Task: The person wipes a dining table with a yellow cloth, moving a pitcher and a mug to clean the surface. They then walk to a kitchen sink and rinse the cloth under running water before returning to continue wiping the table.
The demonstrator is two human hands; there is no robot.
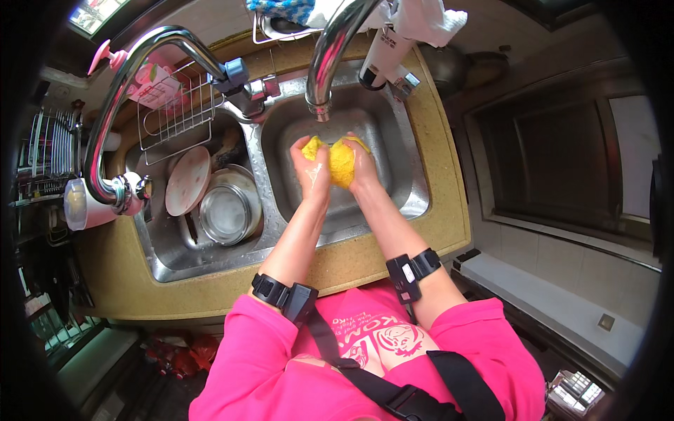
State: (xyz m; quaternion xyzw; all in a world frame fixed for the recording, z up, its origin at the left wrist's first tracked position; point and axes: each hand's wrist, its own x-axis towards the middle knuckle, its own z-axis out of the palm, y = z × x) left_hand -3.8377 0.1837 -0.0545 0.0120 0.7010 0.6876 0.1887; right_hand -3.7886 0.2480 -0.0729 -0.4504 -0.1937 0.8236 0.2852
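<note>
A yellow cloth (342,164) is bunched between my two hands, over the right basin (279,194) of a steel double sink. My left hand (312,168) grips its left side, with a whitish wet streak like suds on the skin. On the other side, my right hand (362,164) has its fingers curled round the cloth. The chrome spout (322,100) of a tap ends just above my hands; no water stream shows from it. Parts of the cloth are hidden by my fingers.
In the left basin lie a pale plate (188,181), tilted, and a round glass dish (225,213). A wire rack (176,118) hangs over that basin's back edge. A second curved chrome tap (95,126) rises at the left. Behind the right basin stands a white cylindrical device (387,52).
</note>
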